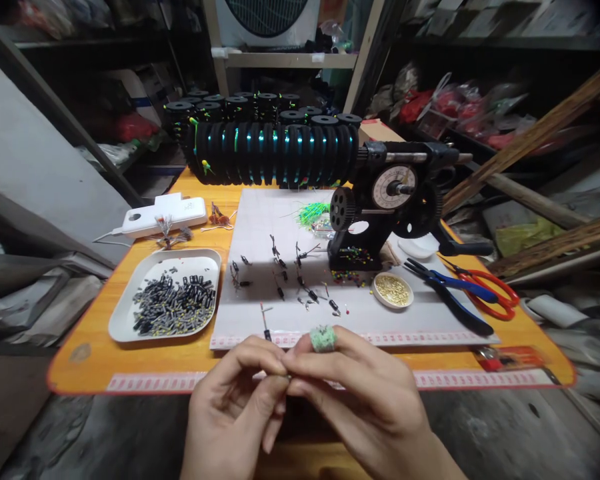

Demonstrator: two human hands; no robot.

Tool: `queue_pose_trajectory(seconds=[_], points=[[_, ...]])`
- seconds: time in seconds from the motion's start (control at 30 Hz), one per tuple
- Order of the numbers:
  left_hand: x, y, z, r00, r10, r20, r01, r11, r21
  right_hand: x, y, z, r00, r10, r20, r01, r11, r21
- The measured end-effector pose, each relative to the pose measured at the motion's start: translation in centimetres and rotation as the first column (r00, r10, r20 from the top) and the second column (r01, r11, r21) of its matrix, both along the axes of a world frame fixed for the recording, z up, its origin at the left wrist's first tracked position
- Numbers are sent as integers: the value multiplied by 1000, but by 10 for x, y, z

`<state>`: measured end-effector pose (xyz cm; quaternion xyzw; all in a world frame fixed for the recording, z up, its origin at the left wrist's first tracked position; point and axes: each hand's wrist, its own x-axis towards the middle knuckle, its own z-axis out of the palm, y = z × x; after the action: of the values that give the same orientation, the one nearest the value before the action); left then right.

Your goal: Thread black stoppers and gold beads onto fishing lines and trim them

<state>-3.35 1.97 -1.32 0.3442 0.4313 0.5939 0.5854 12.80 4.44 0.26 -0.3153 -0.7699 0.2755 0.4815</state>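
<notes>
At the table's front edge, my left hand (240, 400) and my right hand (365, 387) meet, thumbs and fingers pinched together. Whatever they hold between the fingertips is too small and covered to make out. A green wrap (323, 339) circles one finger of my right hand. Just beyond my left fingers, a small black cylinder with a thin wire stem (267, 332) stands on the grey board (253, 220). Several similar black pieces (280, 292) with fine wires lie farther back on that board.
A white tray (116, 320) of black cylinders and small grey bits stands left. Behind, a hand-cranked winding machine (395, 190) carries black spools (275, 157). To the right are a dish of gold bits (393, 291), blue-handled pliers (455, 300) and red-handled scissors (500, 293). A white power strip (165, 217) lies back left.
</notes>
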Motion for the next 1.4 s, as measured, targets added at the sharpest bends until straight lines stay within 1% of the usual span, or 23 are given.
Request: queue_pose_trajectory(seconds=[0.03, 0.1, 0.17, 0.23, 0.27, 0.4, 0.47, 0.53, 0.57, 0.63, 0.67, 0.7, 0.73, 0.77, 0.8, 0.87, 0.9, 0.97, 1.03, 1.1, 1.17, 1.3, 1.4], points=[[-3, 1, -2, 999, -54, 5, 54, 998, 20, 1, 0, -1, 1000, 7, 2, -7, 1000, 21], [-9, 3, -6, 990, -139, -15, 140, 988, 67, 1, 0, -4, 999, -27, 44, 23, 996, 85], [-12, 6, -7, 985, -165, -49, 169, 981, 97, -1, 1, -5, 989, -105, 108, 85, 980, 178], [-11, 8, -6, 985, -152, -75, 161, 979, 123, -3, 2, -5, 977, -161, 136, 126, 963, 237], [-10, 9, -5, 987, -138, -83, 148, 980, 136, -4, 3, -4, 977, -170, 128, 138, 963, 230], [-6, 10, -5, 991, -64, -117, 85, 979, 188, -4, 5, -3, 990, -124, 69, 120, 990, 69], [-7, 11, -8, 978, 0, -211, 57, 963, 263, -4, 5, -5, 992, -98, 80, 96, 995, 24], [-11, 12, -13, 919, 131, -373, 37, 911, 410, -4, 6, -8, 991, -92, 100, 93, 996, -10], [-14, 13, -14, 863, 206, -461, 54, 870, 490, -5, 6, -9, 990, -94, 109, 98, 995, -32], [-22, 14, -16, 727, 349, -592, 139, 769, 624, -8, 6, -11, 987, -113, 116, 123, 989, -79], [-27, 15, -16, 664, 397, -634, 207, 717, 666, -9, 6, -11, 985, -128, 117, 140, 985, -98], [-32, 16, -16, 610, 426, -668, 274, 678, 683, -10, 6, -12, 982, -144, 119, 157, 981, -110], [-36, 16, -15, 565, 439, -698, 339, 648, 682, -11, 7, -12, 979, -160, 125, 174, 978, -114], [-40, 17, -15, 524, 442, -728, 390, 635, 667, -12, 7, -12, 975, -179, 134, 194, 975, -105], [-44, 17, -15, 489, 436, -756, 426, 637, 643, -13, 8, -12, 969, -199, 147, 212, 974, -84], [-48, 18, -15, 419, 402, -814, 471, 671, 573, -15, 9, -13, 953, -244, 180, 248, 969, -2], [-50, 20, -15, 385, 393, -835, 485, 684, 546, -15, 10, -14, 945, -266, 191, 262, 964, 50], [-49, 24, -14, 344, 388, -855, 488, 704, 516, -17, 12, -17, 929, -308, 206, 285, 949, 136], [-45, 30, -11, 343, 361, -867, 461, 739, 490, -18, 13, -20, 909, -346, 231, 309, 933, 184], [-40, 35, -6, 362, 308, -880, 419, 789, 449, -18, 13, -23, 887, -378, 265, 333, 922, 198], [-37, 39, -2, 367, 256, -895, 401, 824, 400, -16, 13, -26, 870, -393, 297, 344, 917, 203], [-37, 41, 1, 348, 195, -917, 387, 861, 330, -13, 13, -28, 853, -377, 362, 313, 923, 224], [-43, 42, 3, 311, 184, -932, 376, 877, 299, -18, 16, -28, 852, -358, 382, 284, 929, 236]])
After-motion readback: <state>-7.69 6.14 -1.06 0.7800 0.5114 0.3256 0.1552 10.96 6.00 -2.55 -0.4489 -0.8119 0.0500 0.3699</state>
